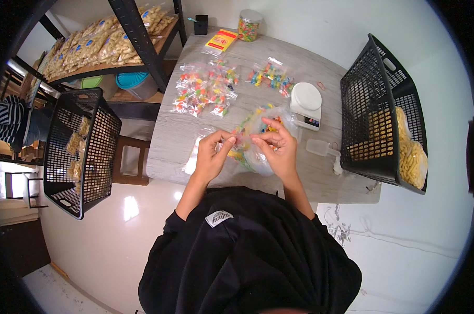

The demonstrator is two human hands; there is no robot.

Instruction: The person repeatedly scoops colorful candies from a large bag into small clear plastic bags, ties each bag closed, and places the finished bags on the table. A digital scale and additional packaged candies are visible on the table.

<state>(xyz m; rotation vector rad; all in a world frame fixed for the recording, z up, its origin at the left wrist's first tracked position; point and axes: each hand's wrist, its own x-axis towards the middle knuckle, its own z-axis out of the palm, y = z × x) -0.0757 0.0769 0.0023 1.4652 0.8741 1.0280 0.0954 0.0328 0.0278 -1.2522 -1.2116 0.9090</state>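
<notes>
Between my two hands stretches the edge of a small clear plastic bag point(243, 138). My left hand point(212, 151) pinches one end of it with thumb and forefinger. The other end is pinched by my right hand point(279, 148), whose other fingers are lifted. What the small bag holds is hard to tell. Below and behind the hands lies a large clear bag point(259, 161) of colourful wrapped candies, partly hidden by my right hand. Beside my left hand is a stack of flat clear bags point(191, 160).
Filled candy packets point(205, 92) and another group point(271, 76) lie farther back. A white digital scale point(307, 100), plastic scoop point(319, 148), yellow-red pack point(220, 40) and candy jar point(248, 29) share the table. Black crates point(386, 78) point(92, 157) flank it; a person point(9, 117) is far left.
</notes>
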